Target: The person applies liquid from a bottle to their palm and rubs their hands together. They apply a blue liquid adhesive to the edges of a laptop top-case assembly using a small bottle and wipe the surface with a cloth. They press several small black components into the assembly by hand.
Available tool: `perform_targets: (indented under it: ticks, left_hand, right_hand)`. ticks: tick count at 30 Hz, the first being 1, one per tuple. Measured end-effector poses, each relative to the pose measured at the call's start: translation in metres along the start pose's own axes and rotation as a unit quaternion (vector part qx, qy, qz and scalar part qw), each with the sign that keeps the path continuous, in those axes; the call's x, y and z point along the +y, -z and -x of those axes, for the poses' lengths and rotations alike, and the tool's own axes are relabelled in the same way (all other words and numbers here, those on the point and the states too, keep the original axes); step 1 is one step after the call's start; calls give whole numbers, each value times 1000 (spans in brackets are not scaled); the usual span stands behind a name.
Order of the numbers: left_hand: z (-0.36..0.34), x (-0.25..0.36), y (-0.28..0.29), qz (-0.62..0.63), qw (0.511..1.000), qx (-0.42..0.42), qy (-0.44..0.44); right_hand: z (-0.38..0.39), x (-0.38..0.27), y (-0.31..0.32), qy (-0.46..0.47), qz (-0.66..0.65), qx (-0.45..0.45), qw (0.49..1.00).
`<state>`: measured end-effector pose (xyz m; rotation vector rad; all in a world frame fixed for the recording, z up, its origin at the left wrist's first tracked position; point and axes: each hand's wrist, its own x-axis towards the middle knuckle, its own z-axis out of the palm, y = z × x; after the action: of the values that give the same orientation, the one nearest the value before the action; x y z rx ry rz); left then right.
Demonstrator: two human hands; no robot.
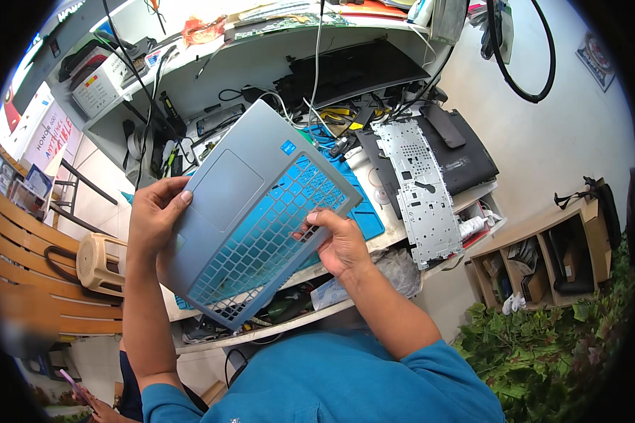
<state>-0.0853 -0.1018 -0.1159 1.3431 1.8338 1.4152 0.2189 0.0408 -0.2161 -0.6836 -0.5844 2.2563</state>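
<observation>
A silver-grey laptop palmrest cover (268, 151) is held up at a slant above the workbench. Its keyboard opening is a grid of bare key holes, with the blue mat showing through. My left hand (159, 215) grips the touchpad-side edge, thumb on top and fingers mostly hidden underneath. At the keyboard side, my right hand (339, 243) is closed on the cover's edge, with fingertips at the key grid. Below lies a blue work mat (367, 215). To the right a perforated metal keyboard plate (423, 190) rests over a black laptop part (466, 151).
Behind, a dark screen panel (353, 74) leans under a shelf (268, 35) cluttered with parts. Cables hang down in front. A white bottle (473, 227) sits in a drawer at right. A stool (100, 264) and slatted bench (21, 254) stand left, near another person's hand (102, 409) holding a phone.
</observation>
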Motion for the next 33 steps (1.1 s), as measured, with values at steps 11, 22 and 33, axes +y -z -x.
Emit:
perform_targets:
  ticks: [11, 22, 33]
  left_hand:
    - [3, 2, -4, -7, 1000, 6, -13]
    - [6, 5, -7, -3, 1000, 6, -21]
    - [8, 10, -11, -18, 1000, 13, -6]
  right_hand:
    - [0, 2, -1, 25, -18, 6, 1000]
    - [-1, 3, -3, 37, -28, 17, 999]
    - [-5, 5, 0, 19, -18, 32, 999]
